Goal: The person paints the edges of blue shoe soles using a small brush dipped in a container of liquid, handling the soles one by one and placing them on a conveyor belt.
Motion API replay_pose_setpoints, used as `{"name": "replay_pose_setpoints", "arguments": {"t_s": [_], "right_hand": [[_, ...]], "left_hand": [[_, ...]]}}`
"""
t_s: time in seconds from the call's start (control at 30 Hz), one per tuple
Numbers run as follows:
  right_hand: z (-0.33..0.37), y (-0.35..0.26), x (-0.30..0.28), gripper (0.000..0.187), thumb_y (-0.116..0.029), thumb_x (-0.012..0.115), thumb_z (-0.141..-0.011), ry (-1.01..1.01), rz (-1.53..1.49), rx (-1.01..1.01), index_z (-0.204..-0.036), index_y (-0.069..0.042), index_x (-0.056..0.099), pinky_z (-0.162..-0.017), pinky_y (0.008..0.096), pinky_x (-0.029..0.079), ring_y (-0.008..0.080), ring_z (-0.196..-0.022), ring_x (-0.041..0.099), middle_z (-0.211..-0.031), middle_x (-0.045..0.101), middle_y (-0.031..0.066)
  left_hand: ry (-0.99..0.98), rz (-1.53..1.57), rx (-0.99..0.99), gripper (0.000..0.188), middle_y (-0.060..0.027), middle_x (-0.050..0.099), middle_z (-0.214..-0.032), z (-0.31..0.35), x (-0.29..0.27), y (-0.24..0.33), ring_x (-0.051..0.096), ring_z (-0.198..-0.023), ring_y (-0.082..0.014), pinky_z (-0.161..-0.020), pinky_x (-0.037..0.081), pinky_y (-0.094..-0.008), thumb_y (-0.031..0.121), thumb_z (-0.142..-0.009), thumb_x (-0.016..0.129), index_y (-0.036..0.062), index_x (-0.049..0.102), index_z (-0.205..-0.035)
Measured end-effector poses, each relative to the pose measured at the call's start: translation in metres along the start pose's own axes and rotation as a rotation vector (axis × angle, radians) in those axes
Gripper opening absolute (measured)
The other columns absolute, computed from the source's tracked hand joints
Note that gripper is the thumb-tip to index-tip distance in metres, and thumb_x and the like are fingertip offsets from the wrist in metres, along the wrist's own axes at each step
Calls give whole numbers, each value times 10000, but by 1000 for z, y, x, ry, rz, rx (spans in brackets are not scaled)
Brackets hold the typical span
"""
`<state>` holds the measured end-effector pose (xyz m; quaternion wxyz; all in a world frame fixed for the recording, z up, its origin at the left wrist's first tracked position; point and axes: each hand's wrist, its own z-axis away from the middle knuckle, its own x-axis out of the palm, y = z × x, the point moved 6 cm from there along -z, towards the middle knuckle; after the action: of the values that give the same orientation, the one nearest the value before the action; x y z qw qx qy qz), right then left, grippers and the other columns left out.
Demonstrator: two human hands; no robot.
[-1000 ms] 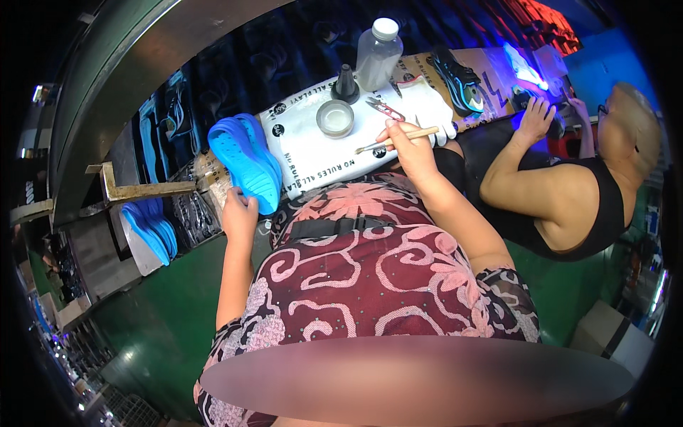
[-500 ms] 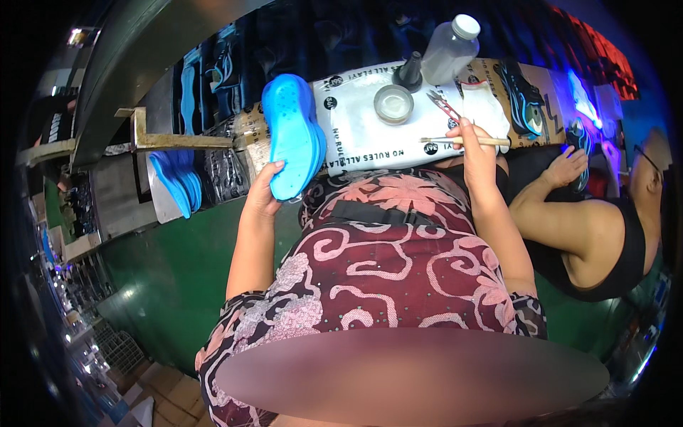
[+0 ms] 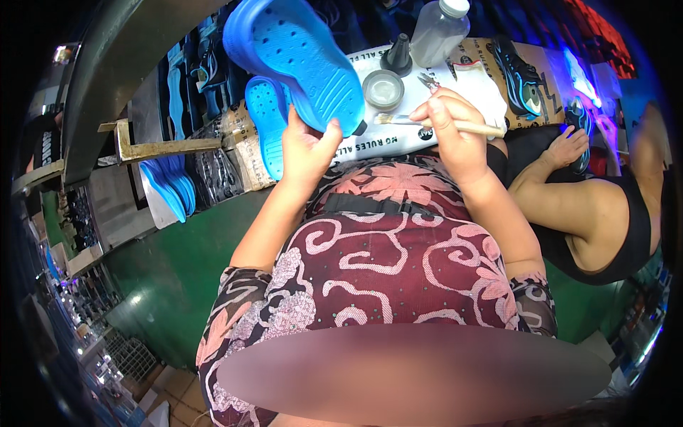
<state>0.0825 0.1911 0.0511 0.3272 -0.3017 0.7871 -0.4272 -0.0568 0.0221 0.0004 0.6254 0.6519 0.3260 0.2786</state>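
Observation:
My left hand (image 3: 307, 151) grips the near end of a bright blue shoe sole (image 3: 306, 57), thumb on its inner face, fingers behind. The sole is lifted and tilted, its dotted, grooved inside towards me. A second blue sole (image 3: 263, 117) lies beneath it on the left. My right hand (image 3: 455, 128) is closed round the pale handle of a brush (image 3: 484, 129). The bristles point left, a little to the right of the sole and apart from it. Just beyond the bristles stands a round jar (image 3: 384, 90) of whitish stuff on a white printed sheet (image 3: 409, 142).
Behind the jar are a black nozzle bottle (image 3: 398, 58) and a clear bottle (image 3: 440, 35). Red-handled snips (image 3: 429, 81) lie near my right hand. At left, a metal bracket (image 3: 171, 149) juts over stacked blue soles (image 3: 171, 188). A co-worker's hand (image 3: 568, 151) rests at right, near shoes (image 3: 518, 77).
My left hand has moved right and raised a blue sole towards me, uncovering another below. My right hand has brought the brush left, nearer the sole.

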Motion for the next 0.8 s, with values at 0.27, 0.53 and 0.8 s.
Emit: {"name": "replay_pose_setpoints", "arguments": {"t_s": [0.27,0.53,0.8], "right_hand": [[-1,-17,19,250,-138,564,-861,-51,204,-242,-631,-55,621,-693,329,385,214,-602,516,-616,577,50],[4,-18,11,245,-120,551,-859,-62,326,-260,-635,-49,617,-758,336,400,217,-600,519,-607,573,55],[3,-22,21,192,-160,642,-794,-93,297,-338,-635,-56,618,-646,339,380,237,-581,502,-603,559,55]], "left_hand": [[1,-133,143,538,-149,636,-1015,3,12,6,633,-912,-183,-795,495,-291,42,-775,604,-68,392,-1258],[5,-187,209,559,-152,647,-975,4,10,9,651,-865,-192,-759,510,-293,32,-747,603,-73,394,-1255],[27,-146,194,518,-155,647,-952,4,9,10,651,-851,-187,-750,512,-294,29,-742,605,-76,422,-1215]]}}
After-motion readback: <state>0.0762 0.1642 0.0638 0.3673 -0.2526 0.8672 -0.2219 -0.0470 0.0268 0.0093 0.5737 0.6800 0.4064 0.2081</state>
